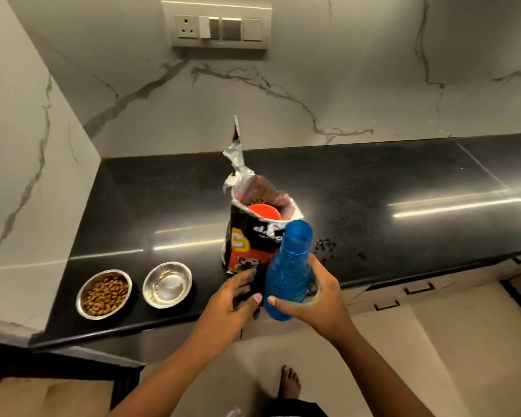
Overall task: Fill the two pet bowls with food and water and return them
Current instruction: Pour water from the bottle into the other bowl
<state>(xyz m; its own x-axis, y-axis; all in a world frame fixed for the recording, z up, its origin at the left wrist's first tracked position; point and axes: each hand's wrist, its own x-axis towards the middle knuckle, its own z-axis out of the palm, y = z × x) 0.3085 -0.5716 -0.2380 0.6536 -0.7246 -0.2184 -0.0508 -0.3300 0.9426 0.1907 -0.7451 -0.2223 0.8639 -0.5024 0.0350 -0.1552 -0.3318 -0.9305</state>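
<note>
Blue plastic bottle (288,272), uncapped, is held upright over the desk (163,188) edge by the right hand (316,293), fingers wrapped round it; the left hand (229,299) is half open at its base. Water could be slopped if it were tilted early. Both bowls sit near the edge: kibble bowl (104,294) filled, water bowl (167,285) seemingly filled; either could be knocked off
</note>
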